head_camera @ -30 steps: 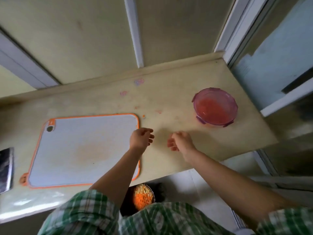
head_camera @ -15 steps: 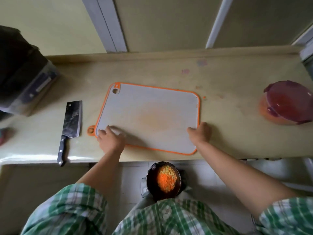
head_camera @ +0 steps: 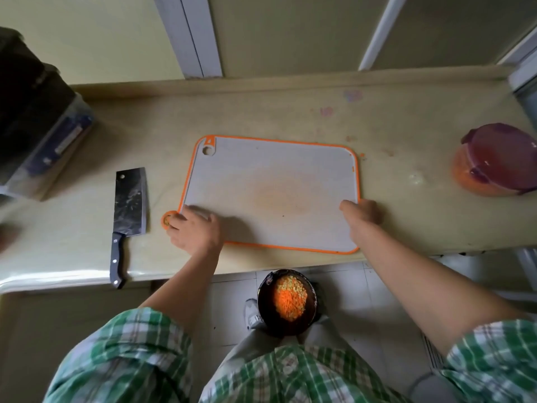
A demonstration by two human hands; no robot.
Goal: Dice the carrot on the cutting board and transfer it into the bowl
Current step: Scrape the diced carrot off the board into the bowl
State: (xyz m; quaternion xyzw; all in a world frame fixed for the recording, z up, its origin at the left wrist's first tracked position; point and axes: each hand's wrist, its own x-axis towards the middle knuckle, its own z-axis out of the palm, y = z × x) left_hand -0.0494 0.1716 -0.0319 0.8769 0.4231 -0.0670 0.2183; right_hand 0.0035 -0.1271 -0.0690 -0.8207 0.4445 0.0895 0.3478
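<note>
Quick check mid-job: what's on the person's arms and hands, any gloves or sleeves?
The left hand and right hand are bare: no gloves, and no rings or watch that I can make out. Short green-and-white plaid sleeves end near the elbows, leaving the forearms uncovered.

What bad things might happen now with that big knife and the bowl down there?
The black-handled steel cleaver lies beside the left hand, its handle end poking past the counter edge; a bump might knock it off.
Both that hand and the right hand grip the grey cutting board with an orange rim; sliding it could nudge the cleaver.
The dark round bowl of diced carrot sits low by the shoes, where a step could tip it.
</note>
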